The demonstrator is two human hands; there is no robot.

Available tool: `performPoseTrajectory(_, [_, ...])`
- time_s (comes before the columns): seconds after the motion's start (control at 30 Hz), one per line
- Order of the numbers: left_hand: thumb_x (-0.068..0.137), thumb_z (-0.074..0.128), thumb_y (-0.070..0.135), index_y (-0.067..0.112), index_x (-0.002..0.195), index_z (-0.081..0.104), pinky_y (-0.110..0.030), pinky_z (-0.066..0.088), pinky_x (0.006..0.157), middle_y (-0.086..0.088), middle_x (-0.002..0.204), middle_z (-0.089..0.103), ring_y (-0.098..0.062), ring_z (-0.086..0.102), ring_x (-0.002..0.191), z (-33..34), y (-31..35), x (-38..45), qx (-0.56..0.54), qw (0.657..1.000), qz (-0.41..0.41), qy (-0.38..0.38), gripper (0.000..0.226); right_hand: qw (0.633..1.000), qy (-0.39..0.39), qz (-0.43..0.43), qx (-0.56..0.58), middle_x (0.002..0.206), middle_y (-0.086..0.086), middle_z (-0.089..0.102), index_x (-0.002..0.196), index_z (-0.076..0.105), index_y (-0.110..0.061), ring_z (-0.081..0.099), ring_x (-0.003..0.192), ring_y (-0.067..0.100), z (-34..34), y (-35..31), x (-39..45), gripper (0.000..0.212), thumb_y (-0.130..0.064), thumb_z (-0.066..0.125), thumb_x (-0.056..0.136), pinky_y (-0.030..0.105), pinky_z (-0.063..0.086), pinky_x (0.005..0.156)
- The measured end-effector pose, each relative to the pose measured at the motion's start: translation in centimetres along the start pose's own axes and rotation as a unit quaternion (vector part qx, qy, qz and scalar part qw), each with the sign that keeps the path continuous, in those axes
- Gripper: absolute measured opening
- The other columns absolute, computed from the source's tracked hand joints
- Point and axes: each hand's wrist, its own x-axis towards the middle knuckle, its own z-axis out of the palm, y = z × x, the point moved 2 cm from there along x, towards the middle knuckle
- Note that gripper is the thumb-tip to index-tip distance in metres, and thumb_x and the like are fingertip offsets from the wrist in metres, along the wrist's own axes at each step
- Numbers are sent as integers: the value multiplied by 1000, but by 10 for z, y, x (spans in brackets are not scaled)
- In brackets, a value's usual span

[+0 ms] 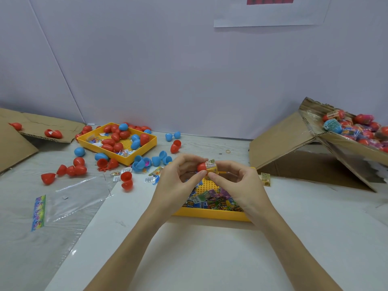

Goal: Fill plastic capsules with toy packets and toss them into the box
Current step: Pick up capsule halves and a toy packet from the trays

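My left hand point(180, 175) grips a red capsule point(202, 166) above the near yellow tray point(210, 214). Against the capsule, my right hand point(233, 179) pinches a yellow toy packet point(212, 166) in clear wrap. Several colourful packets point(212, 199) lie in that tray under my hands. The cardboard box point(340, 143) at the right is tilted toward me and holds several filled capsules point(357, 127).
A second yellow tray point(134, 157) at the back left holds red and blue capsule halves, with more scattered on the table around it. Flat cardboard point(31, 127) lies at the far left. A clear plastic bag point(69, 198) lies left of my arms.
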Motion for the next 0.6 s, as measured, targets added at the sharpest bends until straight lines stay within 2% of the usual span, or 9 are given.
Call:
performPoseTrajectory(0.1, [92, 73, 13, 17, 126, 70, -29, 58, 95, 5, 114, 75, -9, 71, 108, 2, 1, -1, 0, 1000, 15, 4, 34, 1000, 1, 17, 22, 102, -9, 79, 112, 75, -23, 74, 97, 6, 0, -2, 0, 34, -31, 84, 80, 18, 59, 79])
performPoseTrajectory(0.17, [92, 72, 12, 19, 131, 68, -26, 58, 95, 8, 117, 74, -7, 70, 110, 3, 3, -2, -11, 1000, 24, -4, 39, 995, -21, 42, 87, 103, -2, 80, 109, 75, -21, 75, 100, 13, -1, -4, 0, 33, -31, 83, 79, 20, 59, 80])
performPoseTrajectory(0.27, [93, 71, 12, 22, 138, 63, -23, 56, 96, 13, 123, 72, -7, 69, 114, 3, 7, -3, -18, 999, 46, -24, 46, 968, -77, 95, 220, 112, 14, 77, 117, 74, -6, 74, 107, 24, -2, -8, -1, 39, -27, 79, 84, 22, 58, 83])
performPoseTrajectory(0.33, [92, 73, 15, 26, 138, 62, -23, 55, 95, 16, 124, 71, -10, 69, 113, 3, 8, -3, -14, 998, 59, -28, 48, 946, -97, 129, 282, 116, 15, 76, 119, 73, -2, 75, 105, 22, -3, -11, -2, 40, -25, 76, 86, 21, 58, 80])
performPoseTrajectory(0.47, [87, 77, 20, 24, 137, 63, -25, 55, 97, 14, 125, 71, -15, 68, 115, 2, 9, -4, 2, 996, 86, -27, 52, 934, -96, 151, 311, 113, 12, 77, 115, 77, -3, 75, 95, 14, 0, -13, -3, 37, -23, 76, 83, 20, 58, 77])
performPoseTrajectory(0.6, [88, 75, 20, 22, 137, 63, -30, 55, 99, 9, 127, 70, -16, 66, 117, 3, 8, -3, 47, 991, 123, -13, 51, 925, -93, 178, 323, 110, 13, 77, 108, 80, -6, 75, 90, 16, 3, -14, -5, 35, -23, 80, 78, 23, 60, 76])
